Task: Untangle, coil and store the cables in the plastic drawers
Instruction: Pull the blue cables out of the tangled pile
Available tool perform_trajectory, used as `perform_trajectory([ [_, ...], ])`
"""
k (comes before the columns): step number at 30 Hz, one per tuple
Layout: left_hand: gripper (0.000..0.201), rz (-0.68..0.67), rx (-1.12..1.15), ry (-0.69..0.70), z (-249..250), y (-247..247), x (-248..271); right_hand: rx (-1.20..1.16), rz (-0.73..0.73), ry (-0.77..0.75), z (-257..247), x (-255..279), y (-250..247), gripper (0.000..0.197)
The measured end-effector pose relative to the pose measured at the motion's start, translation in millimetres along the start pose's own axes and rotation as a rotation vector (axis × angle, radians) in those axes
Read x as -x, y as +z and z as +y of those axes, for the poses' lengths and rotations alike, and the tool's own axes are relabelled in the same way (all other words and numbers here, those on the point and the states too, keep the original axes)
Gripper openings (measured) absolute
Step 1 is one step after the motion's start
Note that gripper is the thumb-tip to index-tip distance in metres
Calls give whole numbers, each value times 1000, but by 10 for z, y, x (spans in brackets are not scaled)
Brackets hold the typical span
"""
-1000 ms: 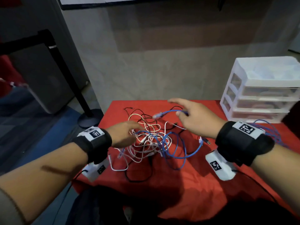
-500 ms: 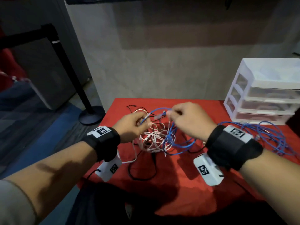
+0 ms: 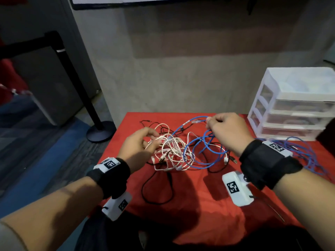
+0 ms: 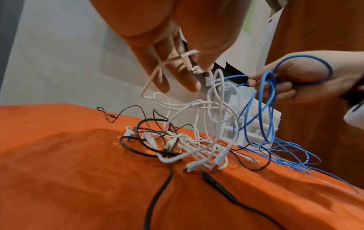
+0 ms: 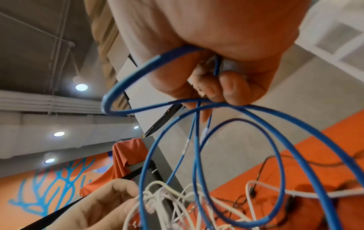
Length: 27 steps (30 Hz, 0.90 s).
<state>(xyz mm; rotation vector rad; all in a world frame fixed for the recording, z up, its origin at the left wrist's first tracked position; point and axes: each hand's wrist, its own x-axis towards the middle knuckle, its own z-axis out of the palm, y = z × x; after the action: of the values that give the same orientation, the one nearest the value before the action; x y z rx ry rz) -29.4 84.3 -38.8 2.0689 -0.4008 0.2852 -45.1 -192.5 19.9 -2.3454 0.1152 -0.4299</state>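
A tangle of white cables [image 3: 170, 151], a blue cable [image 3: 204, 153] and thin black cables [image 3: 155, 187] lies on the red tablecloth [image 3: 190, 214]. My left hand [image 3: 154, 140] pinches a white cable [image 4: 157, 73] and lifts part of the tangle off the cloth. My right hand [image 3: 210, 124] grips the blue cable [image 5: 157, 70] just behind its clear plug [image 3: 195, 121], and several blue loops hang below the fist [image 5: 216, 62]. The blue loops still thread through the white cables. The white plastic drawers [image 3: 293, 105] stand at the back right, all pushed in.
A second pile of blue cable [image 3: 304, 151] lies in front of the drawers, behind my right wrist. A black stanchion post with a round base [image 3: 100, 131] stands on the floor left of the table. The wall is close behind the table.
My right hand has drawn the blue plug end away to the right, opening the gap between the hands. My left hand has let go of the blue cable and now holds the white cables.
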Motion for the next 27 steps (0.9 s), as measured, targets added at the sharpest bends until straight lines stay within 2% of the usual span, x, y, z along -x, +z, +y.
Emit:
perform_trajectory([
  [4,5,-88,-95,126,-24,4,45,-118,12,10,-27,63,246,37],
  [6,8,-181,-145,225,-8,8,47,-153,-2,11,-64,137,409,37],
  [9,15,-321,-119,299,-46,13,96,-243,-71,72,-160,142,429,35],
  [11,22,-342,-54,222,-57,5,116,-440,52,131,-222,19,253,32],
  [13,20,-322,17,148,-28,-19,79,-561,165,123,-264,-68,77,30],
  [15,15,-266,-66,189,-23,-40,18,-424,44,18,-301,-3,46,31],
  [17,17,-263,-59,148,-31,-26,-18,-199,-129,-70,-274,104,100,32],
  [18,20,-286,-1,76,-24,-6,-14,-156,-133,-82,-242,114,113,31],
  [21,15,-335,90,-49,0,94,24,-302,-17,-73,-159,79,116,29],
  [23,8,-361,99,-72,0,152,63,-255,-105,-89,-145,145,168,27],
  [25,13,-347,114,-105,-31,198,73,-161,-175,-130,-109,248,243,26],
  [27,18,-285,138,-142,-86,218,76,-209,-103,-119,-70,241,224,25],
])
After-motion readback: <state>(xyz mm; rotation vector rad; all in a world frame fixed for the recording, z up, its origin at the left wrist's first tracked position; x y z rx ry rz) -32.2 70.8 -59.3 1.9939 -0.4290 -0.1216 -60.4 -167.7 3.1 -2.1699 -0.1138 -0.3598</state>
